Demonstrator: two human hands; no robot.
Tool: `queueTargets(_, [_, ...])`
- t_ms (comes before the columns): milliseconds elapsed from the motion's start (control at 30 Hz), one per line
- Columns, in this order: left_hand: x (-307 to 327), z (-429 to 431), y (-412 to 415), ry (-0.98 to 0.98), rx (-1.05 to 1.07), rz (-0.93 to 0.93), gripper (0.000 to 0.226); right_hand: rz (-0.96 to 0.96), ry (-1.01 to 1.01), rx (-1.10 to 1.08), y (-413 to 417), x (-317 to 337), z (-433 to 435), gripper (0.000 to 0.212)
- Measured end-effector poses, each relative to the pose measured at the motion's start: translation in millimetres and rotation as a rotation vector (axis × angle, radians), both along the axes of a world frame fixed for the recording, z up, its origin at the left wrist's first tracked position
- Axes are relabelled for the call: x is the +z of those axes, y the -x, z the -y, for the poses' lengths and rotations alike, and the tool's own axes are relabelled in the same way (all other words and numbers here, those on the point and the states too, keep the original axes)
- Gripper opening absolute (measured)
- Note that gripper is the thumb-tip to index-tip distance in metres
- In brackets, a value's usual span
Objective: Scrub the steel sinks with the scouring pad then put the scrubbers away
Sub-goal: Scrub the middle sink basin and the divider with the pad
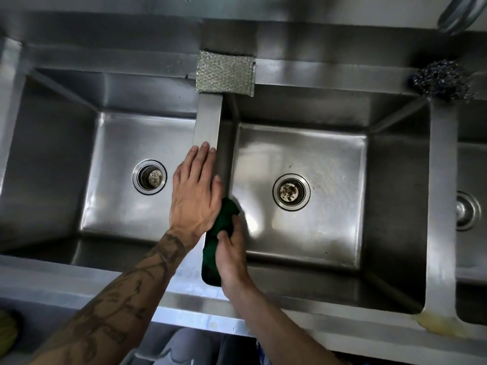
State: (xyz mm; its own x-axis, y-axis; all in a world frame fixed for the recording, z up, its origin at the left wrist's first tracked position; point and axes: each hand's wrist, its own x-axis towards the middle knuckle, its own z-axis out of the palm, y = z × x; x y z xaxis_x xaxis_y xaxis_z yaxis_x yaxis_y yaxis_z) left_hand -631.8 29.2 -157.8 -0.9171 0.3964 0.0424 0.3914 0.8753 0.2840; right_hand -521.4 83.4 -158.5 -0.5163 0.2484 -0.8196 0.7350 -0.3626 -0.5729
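Two steel sinks lie side by side below me, the left sink (66,159) and the middle sink (395,196). My left hand (196,191) rests flat, fingers together, on the steel divider (209,119) between them. My right hand (232,256) grips a dark green scouring pad (212,262) and presses it against the middle sink's left wall near the front rim. A silver mesh scrubber (226,72) lies on the back ledge above the divider. A dark steel wool ball (442,80) sits on the ledge at the back right.
Each basin has a round drain, the left drain (149,177) and the middle drain (291,193), the latter with debris in it. A third sink (471,180) shows at the right edge. A yellowish stain (434,324) marks the front rim. A pipe (458,14) hangs at top right.
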Motion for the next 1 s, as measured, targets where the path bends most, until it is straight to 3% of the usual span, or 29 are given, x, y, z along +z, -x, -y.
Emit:
queueTargets(133, [-2.3, 1.6, 1.5, -0.014, -0.008, 0.001, 0.058, -0.192, -0.090, -0.105, 37.1, -9.3, -10.5, 0.066])
queueTargets(367, [-2.8, 1.2, 2.4, -0.018, -0.010, 0.024, 0.059, -0.196, 0.022, 0.138, 5.5, -19.6, -14.2, 0.076])
queueTargets(600, [-4.8, 1.8, 3.1, -0.018, -0.016, 0.019, 0.059, -0.307, -0.048, 0.027, 45.8, -25.4, -20.9, 0.056])
queueTargets(833, [-8.1, 2.0, 3.4, -0.016, -0.014, 0.013, 0.060, -0.461, -0.176, 0.045, 137.5, -31.3, -54.0, 0.066])
queueTargets(1000, [-7.9, 2.4, 3.4, 0.015, -0.019, 0.018, 0.060, -0.500, -0.225, 0.026, 108.1, -34.4, -41.3, 0.060])
